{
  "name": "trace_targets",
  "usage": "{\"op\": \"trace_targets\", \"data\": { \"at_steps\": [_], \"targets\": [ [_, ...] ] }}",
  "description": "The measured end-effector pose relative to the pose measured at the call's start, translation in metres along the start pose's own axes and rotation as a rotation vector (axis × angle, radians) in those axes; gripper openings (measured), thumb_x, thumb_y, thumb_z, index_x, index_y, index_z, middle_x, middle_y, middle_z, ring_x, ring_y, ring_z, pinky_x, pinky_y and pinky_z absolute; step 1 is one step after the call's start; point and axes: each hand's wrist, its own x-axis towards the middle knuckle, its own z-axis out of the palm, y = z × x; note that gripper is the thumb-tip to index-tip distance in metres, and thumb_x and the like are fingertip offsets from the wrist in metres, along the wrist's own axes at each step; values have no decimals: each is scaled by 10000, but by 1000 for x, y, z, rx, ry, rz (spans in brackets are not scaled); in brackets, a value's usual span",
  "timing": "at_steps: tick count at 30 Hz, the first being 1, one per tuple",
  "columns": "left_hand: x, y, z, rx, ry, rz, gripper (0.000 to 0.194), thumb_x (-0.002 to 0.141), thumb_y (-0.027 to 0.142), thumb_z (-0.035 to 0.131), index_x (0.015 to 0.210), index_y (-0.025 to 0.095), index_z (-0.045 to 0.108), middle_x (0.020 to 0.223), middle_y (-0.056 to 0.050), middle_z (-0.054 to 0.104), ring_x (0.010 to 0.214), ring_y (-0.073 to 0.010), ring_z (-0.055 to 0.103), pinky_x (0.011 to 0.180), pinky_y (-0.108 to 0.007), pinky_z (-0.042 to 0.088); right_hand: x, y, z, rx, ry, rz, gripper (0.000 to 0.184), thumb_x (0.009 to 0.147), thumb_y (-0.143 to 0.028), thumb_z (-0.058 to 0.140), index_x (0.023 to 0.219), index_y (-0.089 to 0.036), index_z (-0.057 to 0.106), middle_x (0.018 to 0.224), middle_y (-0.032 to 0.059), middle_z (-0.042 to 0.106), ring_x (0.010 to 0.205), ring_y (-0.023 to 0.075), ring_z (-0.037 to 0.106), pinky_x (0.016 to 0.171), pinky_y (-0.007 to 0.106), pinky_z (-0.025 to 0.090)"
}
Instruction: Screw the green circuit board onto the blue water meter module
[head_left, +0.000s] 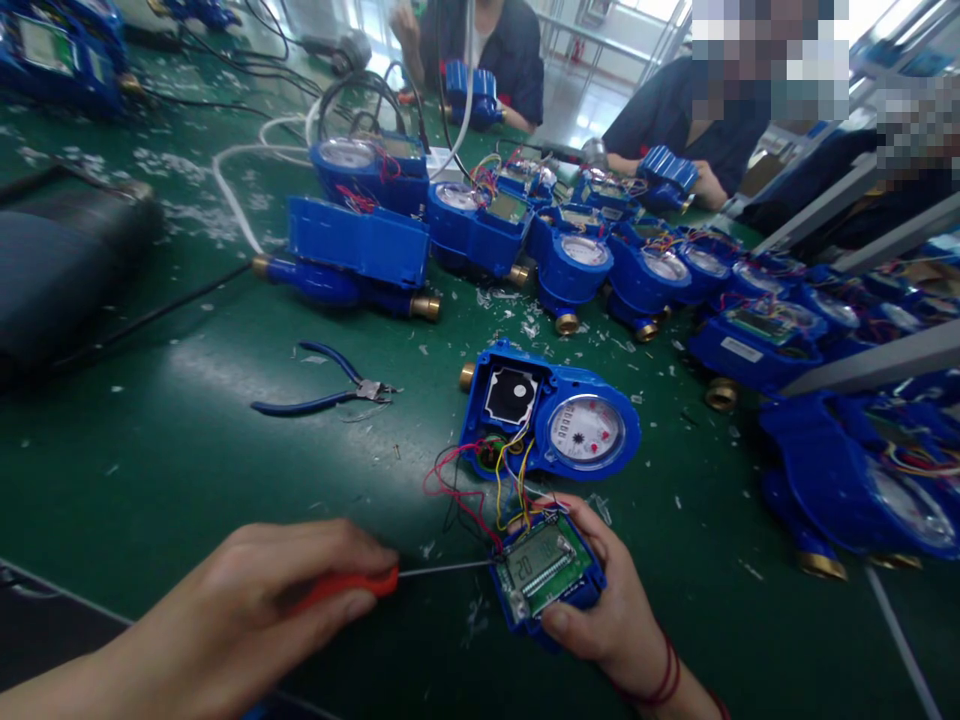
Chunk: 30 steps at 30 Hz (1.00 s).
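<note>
1. An orange-handled screwdriver with a thin metal shaft [384, 580] is gripped by the left hand [292, 585], its handle wrapped by the curled fingers with the thumb laid along the near side.
2. A small blue plastic case with a green circuit board and grey display [544, 565] is clasped by the right hand [619, 595] – the thumb is pressed near its lower edge, and the other fingers are bent around its far and right sides.
3. The screwdriver's shaft is pointed rightward at the left edge of the case, between the two hands; whether the tip touches the board cannot be made out.
4. Just beyond the case, a blue meter body with a round white dial [589, 430] is laid on the green tabletop [202, 470], clear of the fingers. It is joined to the case by loose red, black, yellow and white wires [500, 490].
5. Blue-handled cutting pliers [330, 385] are left lying with handles spread, beyond the left hand.
6. More blue meters [360, 240] are lined up farther back – two are held by people seated across the tabletop.
</note>
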Motion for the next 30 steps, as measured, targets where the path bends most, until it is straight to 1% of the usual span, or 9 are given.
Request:
{"op": "trace_targets", "data": {
  "at_steps": [3,7,12,14,17,22,27,30],
  "targets": [
    [0,2,-2,-70,-64,-99,133,803,345,568,909,390,634,915,125,688,841,-79,641,716,-143,486,0,-2,1,8,8,-3,649,534,-318,780,1095,-186,483,1000,95,646,877,250,634,745,312,517],
    [1,1,-4,-89,-111,-196,133,790,396,574,899,373,647,931,100,691,854,-100,640,726,-174,485,0,-2,1,21,13,9,635,536,-311,775,1087,-188,486,992,92,644,878,247,632,737,305,514],
    [2,-8,-6,-91,-234,-241,193,800,426,549,960,358,633,975,74,684,891,-116,634,754,-191,490,-1,-1,0,4,19,14,654,535,-312,773,1100,-183,471,1007,102,637,900,262,624,754,326,505],
    [2,-10,-6,-98,-251,-253,207,799,432,550,966,345,634,983,65,682,901,-122,631,762,-192,490,-1,-1,-1,5,19,21,654,535,-303,769,1103,-180,467,1005,100,636,891,257,625,756,324,501],
    [1,-9,-6,-131,-251,-274,218,790,430,562,962,323,643,978,53,684,898,-129,631,753,-187,491,-2,0,0,14,20,23,655,532,-275,768,1105,-182,465,1000,93,638,885,247,626,753,309,497],
    [4,0,-5,-180,-165,-348,208,749,420,603,888,286,680,916,35,700,855,-140,637,724,-181,489,-1,-1,1,44,4,36,642,538,-245,761,1106,-192,467,977,73,644,862,222,627,743,279,496],
    [5,5,-4,-204,-161,-370,181,744,413,612,872,306,682,897,54,701,833,-123,636,712,-173,471,-1,-2,1,31,9,17,632,539,-222,756,1106,-199,478,998,68,639,877,218,625,740,263,496],
    [5,7,-3,-229,-126,-379,148,747,386,612,853,311,683,877,65,701,824,-113,635,711,-168,460,-2,-1,2,40,-3,-8,622,544,-185,755,1104,-213,484,993,48,643,870,193,624,747,240,497]
  ]
}}
